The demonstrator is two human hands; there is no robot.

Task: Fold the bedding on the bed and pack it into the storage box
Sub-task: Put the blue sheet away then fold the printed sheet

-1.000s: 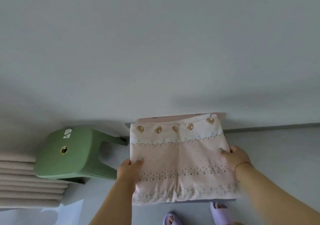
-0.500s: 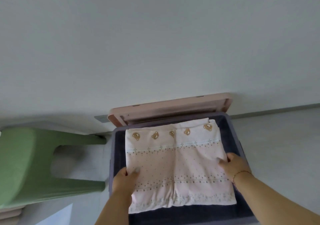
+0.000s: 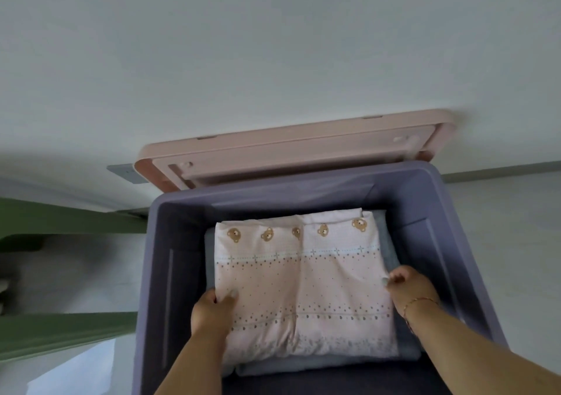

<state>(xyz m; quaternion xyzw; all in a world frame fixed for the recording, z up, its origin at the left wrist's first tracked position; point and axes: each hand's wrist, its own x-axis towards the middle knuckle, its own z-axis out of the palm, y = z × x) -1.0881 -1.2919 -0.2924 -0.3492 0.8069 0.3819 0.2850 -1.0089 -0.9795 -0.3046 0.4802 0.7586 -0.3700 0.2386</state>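
Lowering folded bedding into storage box

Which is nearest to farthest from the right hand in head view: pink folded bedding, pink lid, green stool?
1. Pink folded bedding: in the storage box, its right edge gripped by the right hand.
2. Pink lid: behind the box, propped at the wall.
3. Green stool: far left, on the floor.

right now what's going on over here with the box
A person is lowering folded pink bedding into an open purple storage box. The left hand grips its left edge and the right hand its right edge. The bedding lies on a grey folded layer already inside. The pink lid stands open behind the box.
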